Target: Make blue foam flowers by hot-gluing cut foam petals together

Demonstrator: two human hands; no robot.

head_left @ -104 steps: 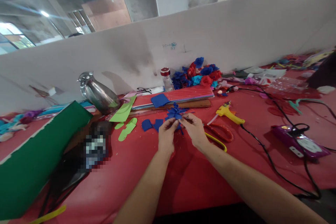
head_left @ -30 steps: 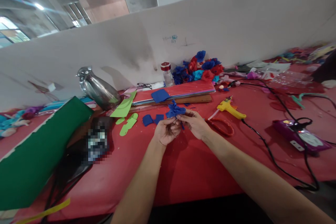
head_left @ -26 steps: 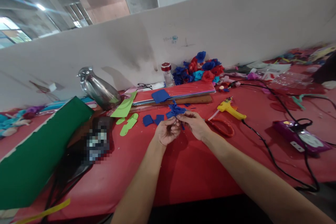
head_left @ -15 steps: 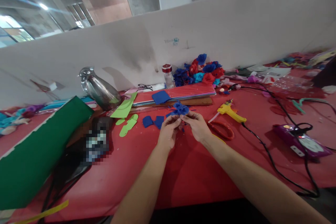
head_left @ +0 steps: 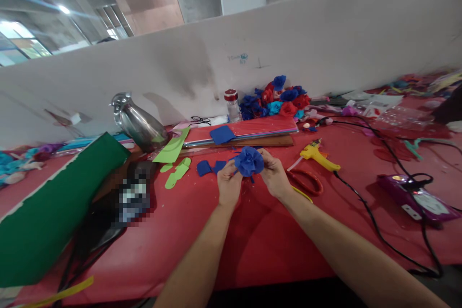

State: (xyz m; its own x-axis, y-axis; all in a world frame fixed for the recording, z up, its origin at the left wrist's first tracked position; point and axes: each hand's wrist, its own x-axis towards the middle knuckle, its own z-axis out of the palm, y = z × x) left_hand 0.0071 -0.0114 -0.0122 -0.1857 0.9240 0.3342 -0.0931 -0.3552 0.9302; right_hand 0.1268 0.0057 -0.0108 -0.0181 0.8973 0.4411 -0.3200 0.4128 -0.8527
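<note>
A blue paper flower (head_left: 249,161) is held between my two hands above the red table, its open face tipped up toward me. My left hand (head_left: 230,180) grips it from the left, the fingertips partly hidden behind the petals. At its right edge my right hand (head_left: 275,173) pinches a petal between thumb and fingers. Beyond my left hand lie cut blue paper pieces (head_left: 204,168) and light green cut pieces (head_left: 178,173). To the right of my right hand rest red-handled scissors (head_left: 308,182) and a yellow glue gun (head_left: 320,156).
A steel jug (head_left: 139,122) and a lidded glass jar (head_left: 232,106) stand by the low wall. Finished paper flowers (head_left: 276,100) are heaped beside the jar. Stacked paper sheets (head_left: 252,130) lie behind my hands. Cables run to a purple power strip (head_left: 415,199). Green paper (head_left: 61,211) covers the left.
The blue flower has tilted so its open face now shows toward me instead of its side. My hands have turned with it, and the right hand has shifted to its right edge.
</note>
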